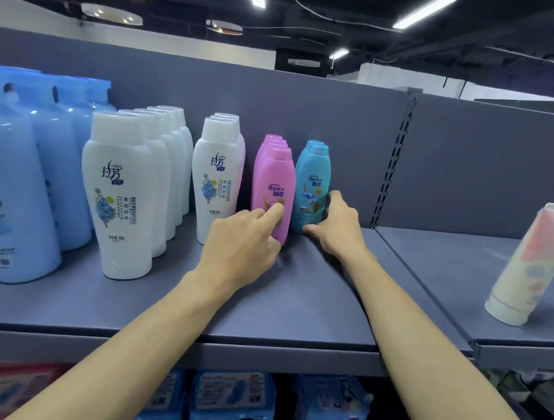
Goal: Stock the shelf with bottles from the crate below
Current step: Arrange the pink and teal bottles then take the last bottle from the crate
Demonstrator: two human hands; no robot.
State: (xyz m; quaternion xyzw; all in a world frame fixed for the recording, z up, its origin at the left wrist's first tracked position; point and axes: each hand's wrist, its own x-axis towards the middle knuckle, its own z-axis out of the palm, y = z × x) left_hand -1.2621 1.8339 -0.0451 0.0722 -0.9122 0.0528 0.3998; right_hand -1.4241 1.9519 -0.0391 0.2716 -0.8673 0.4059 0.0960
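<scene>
On the grey shelf (293, 300) stands a row of pink bottles (273, 182), and right of it a short row of teal bottles (311, 186). My left hand (243, 244) touches the lower front of the foremost pink bottle with an extended index finger. My right hand (334, 224) cups the base and right side of the front teal bottle, thumb at its foot and fingers behind its right edge. Both bottles stand upright, side by side. No crate shows in the head view.
Left of the pink row stand white bottles (120, 193) in two rows and large blue bottles (15, 182). A cream tube (529, 263) leans on the adjoining shelf at right. Blue and red packets (231, 407) fill the shelf below. A perforated upright (390, 174) divides the shelf bays.
</scene>
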